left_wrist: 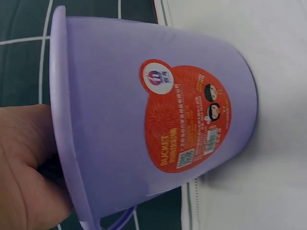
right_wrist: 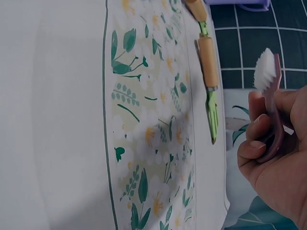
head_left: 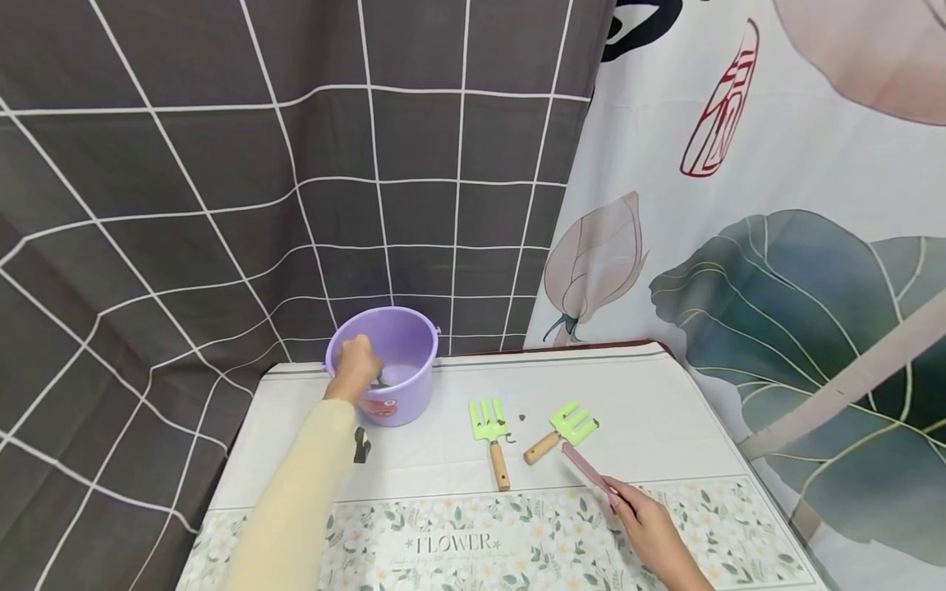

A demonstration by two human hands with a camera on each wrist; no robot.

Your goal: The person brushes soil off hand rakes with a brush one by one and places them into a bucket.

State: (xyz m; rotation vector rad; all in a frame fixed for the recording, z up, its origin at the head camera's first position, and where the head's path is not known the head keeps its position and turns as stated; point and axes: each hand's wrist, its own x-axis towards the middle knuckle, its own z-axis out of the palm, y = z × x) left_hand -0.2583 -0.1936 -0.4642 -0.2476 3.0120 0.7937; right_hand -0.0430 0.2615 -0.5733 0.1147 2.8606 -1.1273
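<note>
My left hand point(head_left: 358, 365) reaches over the near rim of a purple bucket point(head_left: 415, 394). Its fingers are bent down inside, and a bit of something green point(head_left: 380, 381) shows beside them. In the left wrist view the bucket wall point(left_wrist: 110, 120), with its red label, hides the fingertips; I cannot tell if they grip anything. My right hand point(head_left: 650, 529) holds a pinkish scrub brush point(head_left: 585, 465) by its handle, fingers curled round it. White bristles point(right_wrist: 265, 72) face left in the right wrist view. The brush head lies close to a green hand fork point(head_left: 572, 423) with a wooden handle.
A second green hand fork point(head_left: 489, 423) lies left of the first, with dark crumbs point(head_left: 510, 438) around both. The bucket stands at the table's back left, before a dark checked curtain point(head_left: 414, 213). A floral cloth point(head_left: 458, 517) covers the front.
</note>
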